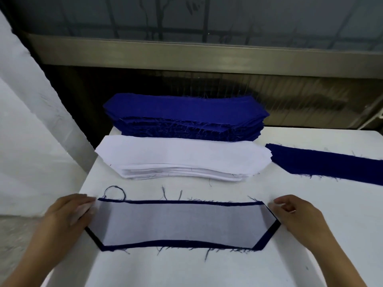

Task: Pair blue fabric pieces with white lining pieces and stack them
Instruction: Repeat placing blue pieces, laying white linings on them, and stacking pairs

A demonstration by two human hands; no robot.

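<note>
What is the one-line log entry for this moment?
step: lining laid on blue piece | left hand: touches lining's left end | right hand: by right end, grip unclear | behind: white stack, blue stack
</note>
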